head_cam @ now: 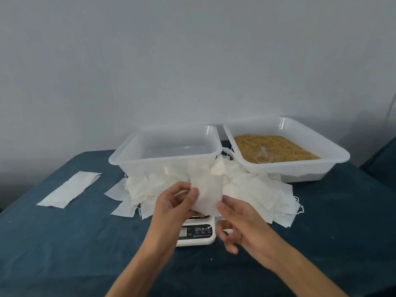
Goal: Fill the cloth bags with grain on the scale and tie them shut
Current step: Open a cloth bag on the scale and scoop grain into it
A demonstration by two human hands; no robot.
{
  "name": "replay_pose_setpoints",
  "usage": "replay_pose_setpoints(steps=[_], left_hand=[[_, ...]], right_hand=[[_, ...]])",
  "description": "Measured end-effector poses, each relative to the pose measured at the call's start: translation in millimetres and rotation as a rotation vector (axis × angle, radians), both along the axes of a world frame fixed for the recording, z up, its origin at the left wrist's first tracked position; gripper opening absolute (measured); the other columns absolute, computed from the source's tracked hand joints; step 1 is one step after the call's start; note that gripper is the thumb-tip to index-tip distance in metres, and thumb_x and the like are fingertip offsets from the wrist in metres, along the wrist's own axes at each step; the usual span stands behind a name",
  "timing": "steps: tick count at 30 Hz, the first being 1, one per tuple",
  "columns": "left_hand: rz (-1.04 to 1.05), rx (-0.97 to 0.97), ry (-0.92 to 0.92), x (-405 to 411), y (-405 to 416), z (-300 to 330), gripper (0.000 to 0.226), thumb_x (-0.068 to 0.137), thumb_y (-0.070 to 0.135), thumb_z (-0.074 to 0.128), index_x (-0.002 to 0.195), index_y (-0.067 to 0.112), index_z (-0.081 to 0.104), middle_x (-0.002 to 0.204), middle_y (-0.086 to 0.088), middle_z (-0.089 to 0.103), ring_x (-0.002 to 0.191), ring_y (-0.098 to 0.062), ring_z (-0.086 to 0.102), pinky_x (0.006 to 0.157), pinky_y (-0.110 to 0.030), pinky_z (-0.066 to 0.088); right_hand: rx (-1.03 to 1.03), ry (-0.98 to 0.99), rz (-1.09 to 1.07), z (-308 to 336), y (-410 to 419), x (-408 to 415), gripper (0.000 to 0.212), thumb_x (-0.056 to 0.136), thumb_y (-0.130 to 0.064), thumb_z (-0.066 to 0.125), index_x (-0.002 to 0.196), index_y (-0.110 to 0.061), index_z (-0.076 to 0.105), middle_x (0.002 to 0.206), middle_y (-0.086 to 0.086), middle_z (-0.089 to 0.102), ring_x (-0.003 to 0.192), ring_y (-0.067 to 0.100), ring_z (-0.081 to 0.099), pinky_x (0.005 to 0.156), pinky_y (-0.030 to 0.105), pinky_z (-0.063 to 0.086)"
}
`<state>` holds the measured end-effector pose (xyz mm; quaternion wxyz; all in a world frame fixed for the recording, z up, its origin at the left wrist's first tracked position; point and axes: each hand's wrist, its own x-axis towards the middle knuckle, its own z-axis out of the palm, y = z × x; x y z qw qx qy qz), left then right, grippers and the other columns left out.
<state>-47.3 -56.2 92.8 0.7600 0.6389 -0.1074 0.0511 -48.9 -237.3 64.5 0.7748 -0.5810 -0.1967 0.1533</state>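
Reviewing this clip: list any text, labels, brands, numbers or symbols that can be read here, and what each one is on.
"M": on a button of the scale's front panel, the only legible character.
Power symbol: on the button beside it.
Small captions under the buttons and the brand line below them: too small and blurred to read.
Scale display: washed out, no digits readable.
Bins, cloth bags, scoop: no text visible.

A plain pale grey wall (192, 61) fills the upper half of the view, smooth and bare, evenly lit with soft, diffuse light and only a faint darker shade toward the lower left corner. Below it stands the table (64, 243), covered in a dark blue-teal cloth with a slightly napped surface; its far edge meets the wall and its left corner is rounded. At the far right edge, a second dark blue surface (383, 159) rises beside the table; what it belongs to cannot be told.
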Motion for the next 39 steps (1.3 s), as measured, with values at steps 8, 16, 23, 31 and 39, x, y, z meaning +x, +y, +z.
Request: replay_pose_setpoints(steps=[8,16,23,31,39], left_hand=[[0.104,-0.083,0.134,-1,0,-18,0.013,0.093,0.023,0.07,0.081,0.022,0.077,0.084,-0.011,0.077,0.06,-0.026,0.068,0.06,-0.03,0.06],[0.377,0.362,-0.254,-10,-11,-28,0.015,0.091,0.025,0.077,0.093,0.034,0.065,0.084,0.01,0.065,0.075,-0.01,0.06,0.07,-0.016,0.048],[0.13,0.227,-0.151,-18,-26,-30,0.012,0.085,0.039,0.075,0.082,0.028,0.071,0.079,-0.001,0.07,0.074,-0.022,0.066,0.065,-0.027,0.055],[0.111,0.251,-0.079,-15,-27,-35,0.014,0.093,0.033,0.077,0.081,0.026,0.076,0.079,-0.003,0.074,0.08,-0.018,0.072,0.071,-0.027,0.057],[0.152,0.153,-0.037,-15,-22,-29,0.014,0.095,0.016,0.073,0.09,0.026,0.082,0.085,-0.003,0.078,0.077,-0.013,0.074,0.068,-0.02,0.056]], right_hand=[[-0.054,-0.042,-0.289,8,-19,7,0.016,0.088,-0.024,0.076,0.083,-0.011,0.069,0.071,-0.005,0.057,0.052,0.014,0.036,0.042,0.023,0.033],[-0.339,-0.076,-0.516,5,-6,2,0.045,0.079,-0.028,0.085,0.056,-0.023,0.047,0.056,-0.007,0.046,0.043,0.008,0.037,0.041,0.022,0.033],[-0.313,-0.113,-0.369,12,-5,-7,0.018,0.096,-0.024,0.067,0.081,-0.019,0.076,0.057,0.003,0.052,0.047,0.019,0.044,0.045,0.027,0.04],[-0.428,-0.156,-0.338,9,-1,-8,0.029,0.08,-0.022,0.085,0.062,-0.022,0.063,0.054,-0.007,0.056,0.045,0.009,0.041,0.043,0.018,0.034],[-0.302,-0.214,-0.431,10,-1,-8,0.016,0.096,-0.02,0.067,0.083,-0.028,0.071,0.056,0.0,0.059,0.044,0.017,0.047,0.041,0.029,0.04]])
